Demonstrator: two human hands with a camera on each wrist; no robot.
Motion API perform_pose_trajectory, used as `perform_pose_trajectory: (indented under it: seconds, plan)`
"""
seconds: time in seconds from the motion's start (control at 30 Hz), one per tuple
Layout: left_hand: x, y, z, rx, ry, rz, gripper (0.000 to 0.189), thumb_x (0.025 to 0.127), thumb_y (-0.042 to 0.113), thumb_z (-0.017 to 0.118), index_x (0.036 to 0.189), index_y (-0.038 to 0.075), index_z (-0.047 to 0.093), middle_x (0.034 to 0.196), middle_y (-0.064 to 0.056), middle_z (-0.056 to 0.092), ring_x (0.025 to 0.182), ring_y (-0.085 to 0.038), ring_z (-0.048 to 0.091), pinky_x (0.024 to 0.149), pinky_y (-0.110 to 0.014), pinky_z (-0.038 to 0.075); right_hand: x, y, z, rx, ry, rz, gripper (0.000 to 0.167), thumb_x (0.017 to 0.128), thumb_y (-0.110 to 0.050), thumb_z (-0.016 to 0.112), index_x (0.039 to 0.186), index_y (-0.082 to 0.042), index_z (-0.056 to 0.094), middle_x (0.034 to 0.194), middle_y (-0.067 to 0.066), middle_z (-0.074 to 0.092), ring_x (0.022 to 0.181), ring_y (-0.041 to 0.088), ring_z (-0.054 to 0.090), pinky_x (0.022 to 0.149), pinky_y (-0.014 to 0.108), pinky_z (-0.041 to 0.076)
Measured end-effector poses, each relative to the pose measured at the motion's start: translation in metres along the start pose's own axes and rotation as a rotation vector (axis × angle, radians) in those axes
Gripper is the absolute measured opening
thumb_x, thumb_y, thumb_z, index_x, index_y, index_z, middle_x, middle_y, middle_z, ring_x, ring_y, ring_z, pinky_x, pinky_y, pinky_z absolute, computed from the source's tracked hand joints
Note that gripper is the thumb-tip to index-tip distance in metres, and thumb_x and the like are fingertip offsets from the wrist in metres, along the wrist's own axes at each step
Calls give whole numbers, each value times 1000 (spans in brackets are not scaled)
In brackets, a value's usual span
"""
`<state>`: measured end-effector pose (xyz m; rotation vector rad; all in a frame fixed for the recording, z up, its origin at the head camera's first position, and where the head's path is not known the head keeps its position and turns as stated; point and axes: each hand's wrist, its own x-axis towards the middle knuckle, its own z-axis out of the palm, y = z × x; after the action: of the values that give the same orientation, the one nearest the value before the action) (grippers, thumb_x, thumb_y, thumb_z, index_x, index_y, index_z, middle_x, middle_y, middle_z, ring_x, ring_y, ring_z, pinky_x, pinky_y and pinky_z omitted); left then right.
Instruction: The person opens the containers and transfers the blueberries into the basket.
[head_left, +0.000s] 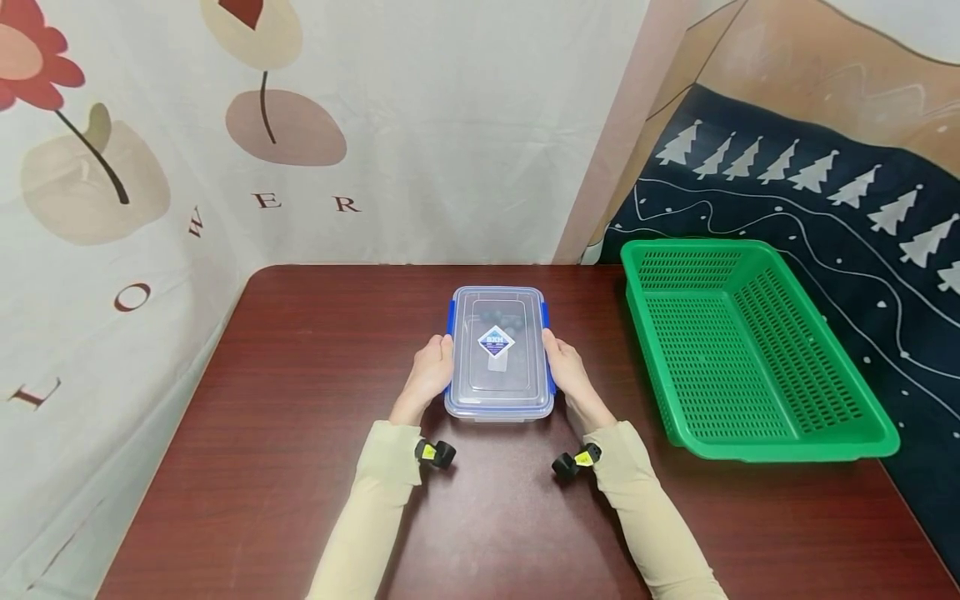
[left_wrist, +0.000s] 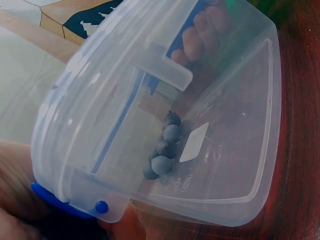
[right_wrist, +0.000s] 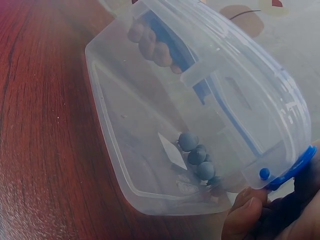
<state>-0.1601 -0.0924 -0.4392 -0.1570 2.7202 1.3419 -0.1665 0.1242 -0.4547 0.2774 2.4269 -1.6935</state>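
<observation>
A clear plastic food container [head_left: 480,392] with a lid and blue side latches sits in the middle of the tabletop, between both hands. My left hand [head_left: 431,371] grips its left side and my right hand [head_left: 567,371] its right side, thumbs along the lid's edges. Fingers curl beneath the blue latch [right_wrist: 295,167] in the right wrist view, and a matching latch [left_wrist: 67,204] shows beside the left hand in the other. Through the walls, several round dark blueberries [left_wrist: 166,148] lie bunched at one end. A diamond-shaped blue and white label [head_left: 496,342] is on the lid.
A green perforated plastic basket [head_left: 783,450] stands on the right of the dark red-brown table [head_left: 315,375]. Printed cloth [head_left: 450,167] hangs behind the table's far edge and along its left. Each wrist carries a small black camera.
</observation>
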Motion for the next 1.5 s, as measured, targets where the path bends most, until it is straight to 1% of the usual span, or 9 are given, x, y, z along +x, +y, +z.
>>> perform_pose_trajectory:
  seconds: [0.47,0.7,0.8,0.9,1.03,1.13,1.27,1.37,1.5]
  plan:
    - [2,1,1,57,11,24,40,102,23,27,105,-9,51,102,-30,58,105,-45,53,89,-50,42,2,1,1,29,13,0,57,100,-42,35,124,6,55,106,26,62,93,29,60,82,40,48]
    - [6,-11,3,82,61,39,36,100,15,29,101,-12,52,103,-34,56,104,-48,53,90,-51,42,1,2,3,31,9,13,57,100,-42,35,123,6,55,106,26,62,93,29,59,82,40,48]
    - [7,-15,2,41,37,16,37,100,16,28,104,-13,52,106,-34,55,108,-47,51,93,-51,40,0,1,4,24,5,12,56,99,-41,36,124,6,55,107,26,62,94,30,59,83,41,48]
    - [9,-18,1,-68,-7,-35,38,101,17,27,110,-12,51,112,-32,53,113,-43,48,97,-50,37,-1,0,4,10,6,1,55,100,-40,35,125,6,54,109,27,61,97,31,59,86,43,47]
    - [10,-25,3,-243,-42,-113,33,101,16,30,100,-8,53,96,-21,53,98,-31,49,88,-42,40,0,-2,3,-31,7,-20,53,101,-36,34,127,6,52,114,26,60,103,32,56,91,43,44]
    - [11,-29,5,-305,-37,-112,29,101,14,33,89,-5,52,82,-12,48,85,-25,46,76,-34,39,0,-5,2,-72,16,-46,51,101,-34,33,126,7,53,115,26,59,107,34,55,94,44,42]
    - [11,-31,6,-337,-32,-96,29,101,13,33,88,-5,52,79,-9,48,82,-23,47,73,-31,38,2,-5,-1,-140,40,-87,48,101,-29,32,120,8,58,114,27,59,107,35,54,94,45,41]
    - [11,-32,7,-359,-53,-104,30,101,14,32,91,-5,52,82,-10,49,84,-23,47,75,-31,39,5,0,-2,-167,37,-88,45,101,-23,32,112,9,61,107,25,62,100,31,56,89,41,43]
    - [12,-35,7,-360,-74,-95,30,101,14,32,96,-7,54,87,-11,52,88,-23,48,80,-33,39,6,8,-6,-57,-42,2,42,101,-23,35,104,9,63,82,17,65,71,20,60,62,32,51]
